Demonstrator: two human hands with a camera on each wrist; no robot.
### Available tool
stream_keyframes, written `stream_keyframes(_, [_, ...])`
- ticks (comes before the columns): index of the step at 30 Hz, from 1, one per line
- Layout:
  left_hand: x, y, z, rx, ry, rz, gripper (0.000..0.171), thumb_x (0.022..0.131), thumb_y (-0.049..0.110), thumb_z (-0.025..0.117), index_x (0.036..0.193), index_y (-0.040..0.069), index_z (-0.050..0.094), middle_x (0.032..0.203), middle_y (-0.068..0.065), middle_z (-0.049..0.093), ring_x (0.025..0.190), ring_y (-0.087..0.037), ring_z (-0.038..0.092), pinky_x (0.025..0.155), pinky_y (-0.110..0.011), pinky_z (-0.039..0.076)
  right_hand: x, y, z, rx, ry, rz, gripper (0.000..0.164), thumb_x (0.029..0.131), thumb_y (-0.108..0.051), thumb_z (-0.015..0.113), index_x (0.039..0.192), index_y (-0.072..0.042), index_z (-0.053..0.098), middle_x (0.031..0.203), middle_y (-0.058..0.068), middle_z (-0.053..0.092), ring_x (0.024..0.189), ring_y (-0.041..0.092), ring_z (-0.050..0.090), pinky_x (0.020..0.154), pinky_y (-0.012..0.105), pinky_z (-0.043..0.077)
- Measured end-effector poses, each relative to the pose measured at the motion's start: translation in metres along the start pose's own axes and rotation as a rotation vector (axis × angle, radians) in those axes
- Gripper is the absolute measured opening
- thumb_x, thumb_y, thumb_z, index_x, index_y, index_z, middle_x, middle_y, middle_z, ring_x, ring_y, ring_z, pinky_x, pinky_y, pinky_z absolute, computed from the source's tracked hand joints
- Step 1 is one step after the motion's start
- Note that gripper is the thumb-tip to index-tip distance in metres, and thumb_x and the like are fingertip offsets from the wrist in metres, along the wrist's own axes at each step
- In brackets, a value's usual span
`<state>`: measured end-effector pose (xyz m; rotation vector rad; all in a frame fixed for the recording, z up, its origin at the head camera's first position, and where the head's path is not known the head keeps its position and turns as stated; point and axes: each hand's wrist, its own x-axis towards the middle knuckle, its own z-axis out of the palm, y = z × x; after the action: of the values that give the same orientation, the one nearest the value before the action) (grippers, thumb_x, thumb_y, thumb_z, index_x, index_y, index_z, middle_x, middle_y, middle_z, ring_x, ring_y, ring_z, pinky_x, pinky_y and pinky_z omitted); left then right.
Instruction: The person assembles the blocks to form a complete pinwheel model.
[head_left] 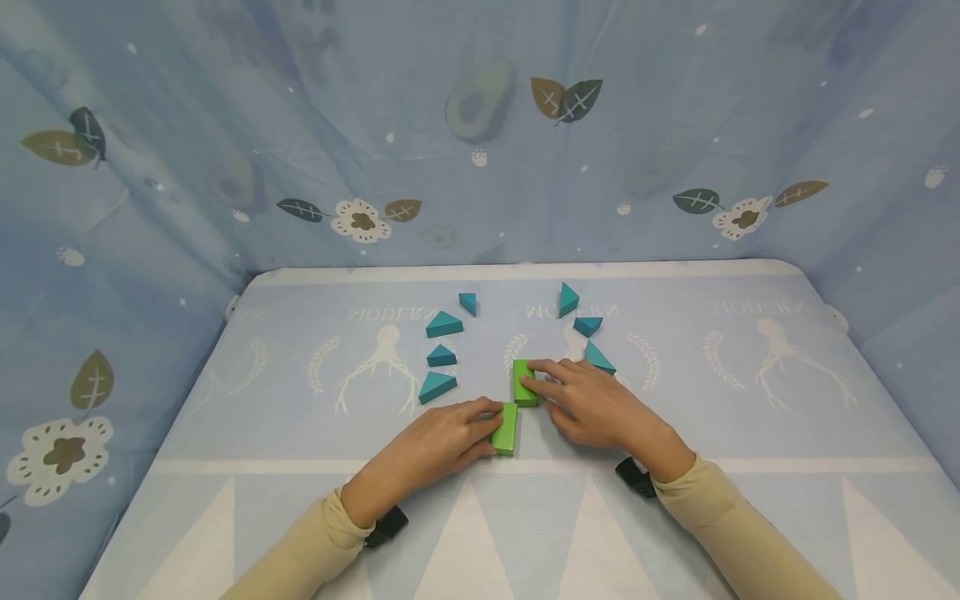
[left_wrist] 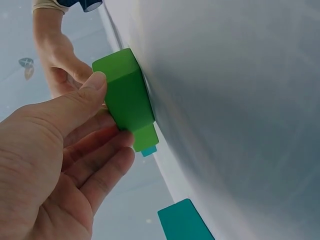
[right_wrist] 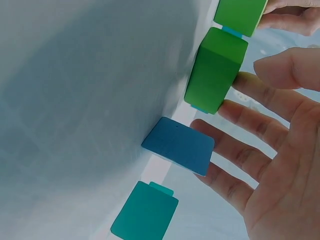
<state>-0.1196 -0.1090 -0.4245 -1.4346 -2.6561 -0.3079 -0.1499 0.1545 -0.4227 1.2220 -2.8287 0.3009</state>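
Two green rectangular blocks lie on the cloth, set slightly diagonally near the middle in the head view. My left hand (head_left: pixel 446 435) pinches the nearer green block (head_left: pixel 506 430); in the left wrist view its thumb rests on this green block (left_wrist: pixel 127 95) with the fingers along the side. My right hand (head_left: pixel 592 402) touches the farther green block (head_left: pixel 523 385) with extended fingertips. In the right wrist view the thumb stands off that green block (right_wrist: pixel 215 70). A blue block (right_wrist: pixel 180 145) sits beside the right hand's lower fingers, hidden by the hand from above.
On the left stand several teal and blue triangular blocks in a column, among them a teal triangle (head_left: pixel 438 386). More triangles run up the right side, including a teal one (head_left: pixel 598 357) just beyond the right hand. A patterned curtain (head_left: pixel 480 167) hangs behind the cloth-covered table (head_left: pixel 262 500).
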Motion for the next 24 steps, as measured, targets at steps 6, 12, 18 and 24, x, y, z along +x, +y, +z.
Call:
stream_keyframes(6, [0.0006,0.0019,-0.0002,-0.015,-0.017,-0.020,0.042,0.089,0.028,0.072,0.124,0.006,0.068,0.130,-0.006,0.060,0.112,-0.016,0.065,0.089,-0.025,0.055,0.0000,-0.0014,-0.0003,0.003,-0.014,0.009,0.045,0.096,-0.021,0.058,0.141,-0.017,0.055,0.146,0.006,0.050,0.121,0.025,0.059,0.102,0.049,0.046])
stream_keyframes(12, [-0.0001,0.0046,-0.0007,-0.006,-0.021,-0.027,0.043,0.088,0.030,0.073,0.124,0.006,0.067,0.131,-0.006,0.059,0.113,-0.016,0.064,0.089,-0.026,0.056,-0.0004,-0.0024,0.0019,0.020,-0.020,0.013,0.046,0.096,-0.021,0.057,0.142,-0.018,0.053,0.147,0.005,0.048,0.120,0.025,0.058,0.100,0.048,0.047])
stream_keyframes(18, [0.0006,0.0063,0.0001,-0.003,-0.010,-0.022,0.043,0.089,0.028,0.072,0.126,0.006,0.066,0.132,-0.006,0.058,0.114,-0.016,0.064,0.090,-0.027,0.055,-0.0005,-0.0032,0.0027,0.028,-0.028,0.018,0.048,0.096,-0.020,0.056,0.144,-0.018,0.051,0.148,0.005,0.046,0.122,0.025,0.056,0.099,0.047,0.047])
stream_keyframes(24, [0.0005,0.0079,0.0019,0.000,-0.033,-0.016,0.045,0.092,0.029,0.069,0.130,0.005,0.062,0.136,-0.007,0.055,0.118,-0.017,0.061,0.093,-0.028,0.054,-0.0005,-0.0029,0.0017,0.015,-0.031,0.012,0.049,0.096,-0.019,0.057,0.144,-0.018,0.050,0.148,0.005,0.046,0.121,0.025,0.056,0.096,0.046,0.048])
